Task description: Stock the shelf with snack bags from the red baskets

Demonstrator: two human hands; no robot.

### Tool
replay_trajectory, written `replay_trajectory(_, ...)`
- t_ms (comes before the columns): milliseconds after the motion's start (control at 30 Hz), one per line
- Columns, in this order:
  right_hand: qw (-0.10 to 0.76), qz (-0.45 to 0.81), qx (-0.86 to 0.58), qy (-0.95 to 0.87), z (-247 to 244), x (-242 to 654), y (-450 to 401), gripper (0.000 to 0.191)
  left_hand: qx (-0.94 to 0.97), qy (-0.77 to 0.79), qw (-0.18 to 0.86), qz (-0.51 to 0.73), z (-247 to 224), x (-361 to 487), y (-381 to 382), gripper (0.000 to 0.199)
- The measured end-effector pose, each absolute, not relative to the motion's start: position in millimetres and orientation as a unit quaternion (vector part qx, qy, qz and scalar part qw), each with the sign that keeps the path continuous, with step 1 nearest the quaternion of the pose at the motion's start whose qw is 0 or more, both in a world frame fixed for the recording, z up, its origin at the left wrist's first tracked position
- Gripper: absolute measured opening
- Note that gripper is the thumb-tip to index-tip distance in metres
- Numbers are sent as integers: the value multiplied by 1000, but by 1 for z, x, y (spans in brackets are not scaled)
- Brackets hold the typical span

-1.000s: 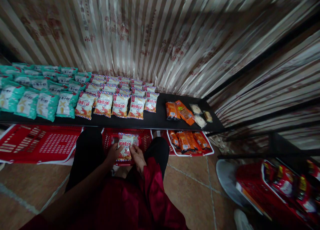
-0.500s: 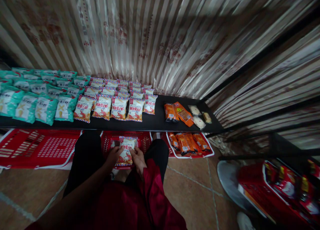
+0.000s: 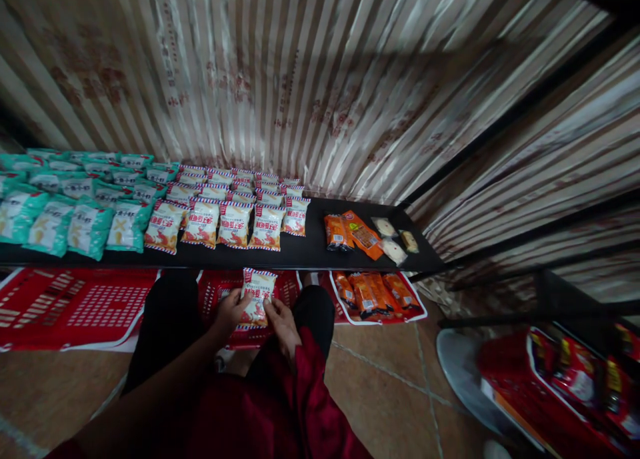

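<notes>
Between my knees, my left hand [image 3: 231, 310] and my right hand [image 3: 283, 320] grip the two sides of a white snack bag [image 3: 257, 298] with red print. The bag is upright above a red basket [image 3: 210, 291], just in front of the black shelf [image 3: 320, 249]. Matching white bags [image 3: 234, 224] stand in rows on the shelf. Teal bags [image 3: 127, 224] fill its left part. Farther right lie orange packets [image 3: 338, 232] and several small pale packets [image 3: 393, 251].
A red basket [image 3: 100, 306] sits under the shelf at left. Orange packets lie in another basket [image 3: 425, 310] at right. A red crate [image 3: 510, 359] with red packages is at the lower right. Striped curtain [image 3: 280, 79] hangs behind the shelf.
The held bag has come up slightly toward the shelf edge, with both hands still on it. The camera view has shifted a little, so the shelf appears lower.
</notes>
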State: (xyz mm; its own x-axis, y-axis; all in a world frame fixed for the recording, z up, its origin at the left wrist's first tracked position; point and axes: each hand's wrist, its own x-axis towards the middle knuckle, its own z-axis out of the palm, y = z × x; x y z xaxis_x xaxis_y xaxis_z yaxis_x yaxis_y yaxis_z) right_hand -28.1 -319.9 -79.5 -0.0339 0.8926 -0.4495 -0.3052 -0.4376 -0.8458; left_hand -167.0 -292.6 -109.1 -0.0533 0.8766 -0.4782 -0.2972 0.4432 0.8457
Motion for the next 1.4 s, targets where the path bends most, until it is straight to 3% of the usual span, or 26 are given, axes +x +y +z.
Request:
replay_trajectory(167, 466, 655, -518, -291, -74, -17, -319, 49, 283, 528, 643, 477, -104, -154, -286, 56)
replay_trajectory(733, 504, 588, -540, -330, -73, 16, -288, 47, 452, 545, 565, 423, -85, -125, -264, 45)
replay_trajectory(967, 524, 556, -549, -340, -62, 30, -273, 41, 533, 586, 467, 392, -65, -112, -253, 29)
replay_trajectory(1400, 540, 520, -555, -360, -51, 58, -233, 46, 654, 587, 284, 384, -42, -87, -243, 31)
